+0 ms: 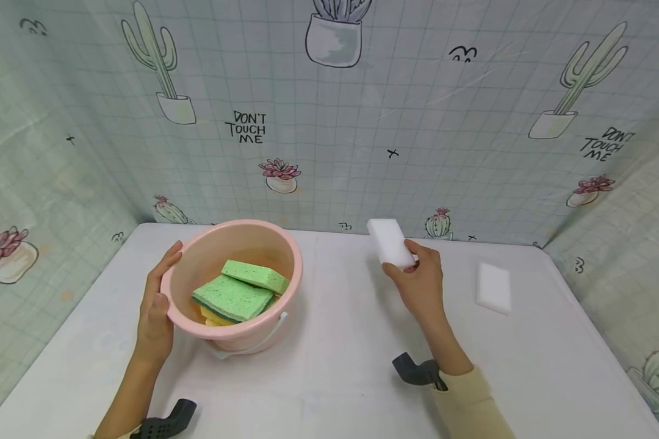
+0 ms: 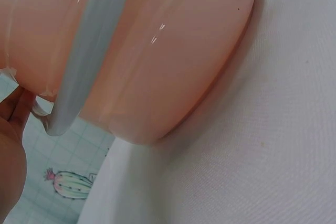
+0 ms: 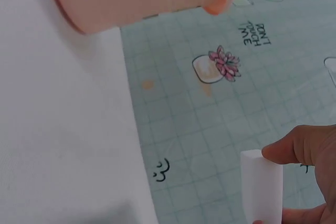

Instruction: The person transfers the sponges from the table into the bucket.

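My right hand (image 1: 420, 277) pinches a white sponge block (image 1: 390, 242) between thumb and fingers, raised over the back of the table. The right wrist view shows the thumb on one edge of the white sponge (image 3: 261, 187). On the left stands a pink bucket (image 1: 232, 228) with a pale handle (image 2: 94, 51). Green sponges (image 1: 233, 297) with dark undersides lie in it, over something yellow (image 1: 215, 318). My left hand (image 1: 156, 311) holds the bucket's left side, fingers and thumb at the rim. In the left wrist view its fingers (image 2: 21, 111) reach under the rim beside the handle's end.
A second white sponge block (image 1: 494, 288) lies on the white table (image 1: 340, 390), to the right of my right hand. A cloth backdrop (image 1: 340, 122) with printed cacti rises behind the table and along both sides. Dark wrist mounts (image 1: 417, 370) sit on both wrists.
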### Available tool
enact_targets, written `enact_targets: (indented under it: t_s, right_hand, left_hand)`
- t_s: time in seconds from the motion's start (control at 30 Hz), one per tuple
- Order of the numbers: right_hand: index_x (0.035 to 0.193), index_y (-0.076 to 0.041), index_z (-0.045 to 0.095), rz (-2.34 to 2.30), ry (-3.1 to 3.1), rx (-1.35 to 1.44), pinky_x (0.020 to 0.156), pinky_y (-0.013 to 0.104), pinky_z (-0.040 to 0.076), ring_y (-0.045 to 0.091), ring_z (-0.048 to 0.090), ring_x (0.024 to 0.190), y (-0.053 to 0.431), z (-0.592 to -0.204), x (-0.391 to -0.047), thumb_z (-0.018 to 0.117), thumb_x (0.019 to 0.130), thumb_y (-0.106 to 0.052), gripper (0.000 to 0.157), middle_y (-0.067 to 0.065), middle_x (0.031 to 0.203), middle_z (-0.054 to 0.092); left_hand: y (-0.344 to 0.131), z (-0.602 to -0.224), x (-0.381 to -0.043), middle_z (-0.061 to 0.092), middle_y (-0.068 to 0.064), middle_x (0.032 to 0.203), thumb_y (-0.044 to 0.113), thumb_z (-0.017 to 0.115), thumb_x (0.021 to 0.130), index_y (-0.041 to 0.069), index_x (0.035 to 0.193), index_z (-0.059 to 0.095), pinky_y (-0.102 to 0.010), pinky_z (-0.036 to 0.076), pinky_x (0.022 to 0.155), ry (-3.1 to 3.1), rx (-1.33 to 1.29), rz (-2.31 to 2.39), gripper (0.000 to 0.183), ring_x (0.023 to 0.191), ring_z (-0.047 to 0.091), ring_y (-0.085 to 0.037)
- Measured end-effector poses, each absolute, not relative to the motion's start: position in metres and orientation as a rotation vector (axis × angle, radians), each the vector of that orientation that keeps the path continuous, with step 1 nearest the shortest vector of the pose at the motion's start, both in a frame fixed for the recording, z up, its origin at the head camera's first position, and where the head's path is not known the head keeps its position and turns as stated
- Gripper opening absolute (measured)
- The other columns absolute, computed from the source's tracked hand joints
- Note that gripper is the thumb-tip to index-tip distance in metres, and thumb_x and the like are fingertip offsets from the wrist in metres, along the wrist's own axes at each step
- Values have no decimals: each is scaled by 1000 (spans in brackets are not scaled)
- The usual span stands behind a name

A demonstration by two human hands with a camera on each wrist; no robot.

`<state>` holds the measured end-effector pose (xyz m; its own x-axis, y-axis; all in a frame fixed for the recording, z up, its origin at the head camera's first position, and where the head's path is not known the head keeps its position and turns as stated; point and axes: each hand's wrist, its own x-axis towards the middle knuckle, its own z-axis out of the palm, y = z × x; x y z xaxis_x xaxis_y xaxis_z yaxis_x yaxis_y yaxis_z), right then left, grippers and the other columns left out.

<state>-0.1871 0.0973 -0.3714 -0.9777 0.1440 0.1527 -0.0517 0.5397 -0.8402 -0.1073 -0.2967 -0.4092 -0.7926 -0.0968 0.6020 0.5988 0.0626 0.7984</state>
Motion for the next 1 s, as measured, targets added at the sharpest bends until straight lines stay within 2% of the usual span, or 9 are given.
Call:
enact_targets:
  t_s: [0.23, 0.6, 1.0]
  right_hand:
    - [136, -1, 48, 1449, -2567, 94, 70, 34, 49, 25, 52, 88, 81, -350, -176, 76, 80, -19, 65, 16, 126, 44]
    - [132, -7, 56, 1498, -2523, 322, 64, 33, 50, 23, 56, 85, 56, -321, -157, 81, 75, -18, 62, 9, 122, 49]
    - [126, -7, 62, 1495, -2501, 618, 72, 31, 52, 18, 56, 84, 20, -310, -144, 80, 74, -14, 56, 5, 117, 53]
  left_hand:
    - [-297, -410, -107, 21, -15, 155, 36, 46, 96, -2, 143, 35, -21, 30, 106, -1832, -504, -1785, 61, 140, 20, -27]
    - [-297, -410, -108, 21, -16, 154, 36, 47, 96, -3, 142, 36, -21, 29, 107, -1812, -522, -1792, 62, 140, 20, -28]
    - [-298, -410, -109, 21, -16, 155, 37, 46, 96, -3, 143, 35, -21, 29, 107, -1819, -533, -1786, 62, 141, 19, -28]
